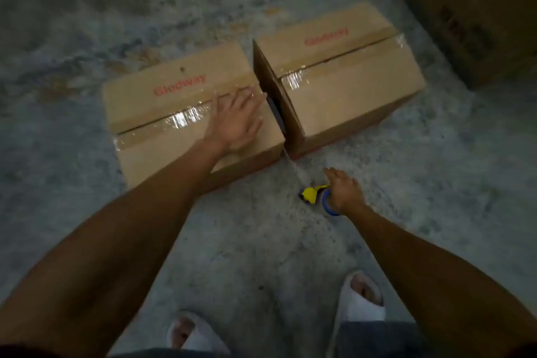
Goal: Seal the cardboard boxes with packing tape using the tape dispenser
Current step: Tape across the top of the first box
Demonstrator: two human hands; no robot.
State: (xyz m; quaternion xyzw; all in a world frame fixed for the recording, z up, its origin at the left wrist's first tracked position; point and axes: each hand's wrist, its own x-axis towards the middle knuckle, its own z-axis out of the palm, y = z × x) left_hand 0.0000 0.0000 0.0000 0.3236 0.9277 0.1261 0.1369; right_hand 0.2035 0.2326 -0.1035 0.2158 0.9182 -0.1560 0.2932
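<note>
The right hand [344,193] is closed around the yellow-and-blue handheld tape dispenser [315,197], held low over the mottled grey concrete floor [261,241] just near of the boxes, and a thin clear strip of packing tape [290,158] runs taut from it up to the right end of the left brown cardboard box [162,113], likely ready for tearing. The left hand [235,122] lies flat and spread on that box's taped seam, holding nothing, seemingly pressing the tape down and steadying the box. Red "Glodway" lettering shows on this box and on the taped right brown cardboard box [348,78] beside it; a darker carton [476,14] far right bears unreadable print.
</note>
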